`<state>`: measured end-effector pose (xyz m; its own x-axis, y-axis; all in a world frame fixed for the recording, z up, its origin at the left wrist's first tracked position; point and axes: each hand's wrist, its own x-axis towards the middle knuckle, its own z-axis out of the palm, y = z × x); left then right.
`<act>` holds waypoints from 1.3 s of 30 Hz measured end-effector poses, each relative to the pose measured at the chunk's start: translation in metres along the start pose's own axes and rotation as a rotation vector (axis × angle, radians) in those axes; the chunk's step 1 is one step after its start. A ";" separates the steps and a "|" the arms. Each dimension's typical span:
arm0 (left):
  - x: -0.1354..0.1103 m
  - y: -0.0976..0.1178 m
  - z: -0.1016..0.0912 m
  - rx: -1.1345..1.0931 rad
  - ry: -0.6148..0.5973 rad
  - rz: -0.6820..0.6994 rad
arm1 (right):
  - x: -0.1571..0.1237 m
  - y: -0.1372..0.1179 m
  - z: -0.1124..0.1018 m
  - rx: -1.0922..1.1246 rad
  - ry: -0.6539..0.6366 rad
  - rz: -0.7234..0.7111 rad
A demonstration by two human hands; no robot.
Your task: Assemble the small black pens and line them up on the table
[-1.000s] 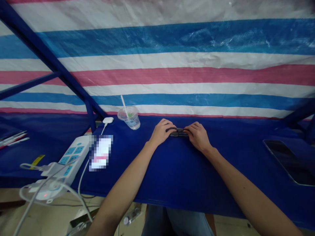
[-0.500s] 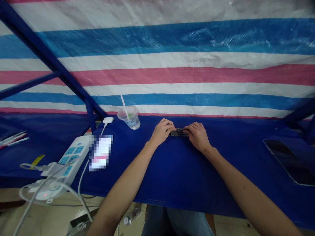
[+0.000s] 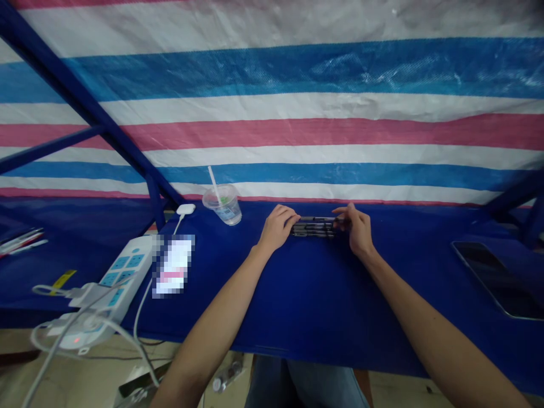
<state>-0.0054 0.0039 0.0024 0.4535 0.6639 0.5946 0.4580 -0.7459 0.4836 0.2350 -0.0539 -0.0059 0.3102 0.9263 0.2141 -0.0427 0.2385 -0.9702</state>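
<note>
Several dark pens (image 3: 313,230) lie side by side on the blue table, forming a small horizontal row. My left hand (image 3: 277,228) is at their left ends, fingers curled and closed with the fingertips against them. My right hand (image 3: 357,228) pinches the right end of the farthest pen (image 3: 319,219), which sits slightly apart from the others. The tips of the other fingers of my right hand are partly hidden behind the palm.
A clear plastic cup (image 3: 229,211) with a straw stands left of my hands. Farther left are a blurred-out lit screen (image 3: 175,266), a white charger (image 3: 186,209) and a power strip (image 3: 127,266) with cables. A black phone (image 3: 497,277) lies at right. Loose pens (image 3: 23,242) lie far left.
My right hand has shifted right and opened up the view of the pens, which were mostly covered by both hands before. My left hand has hardly moved.
</note>
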 end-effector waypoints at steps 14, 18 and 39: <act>0.000 0.000 -0.001 -0.001 -0.057 -0.024 | 0.007 -0.002 -0.010 0.607 -0.386 0.384; 0.000 0.000 0.000 0.007 -0.075 -0.030 | 0.005 0.000 -0.009 0.574 -0.415 0.358; 0.001 -0.002 0.000 0.004 -0.061 -0.041 | 0.005 -0.001 -0.005 0.268 -0.322 0.241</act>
<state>-0.0058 0.0060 0.0014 0.4800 0.6957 0.5344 0.4796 -0.7182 0.5041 0.2413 -0.0506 -0.0043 -0.0468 0.9975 0.0522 -0.3337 0.0336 -0.9421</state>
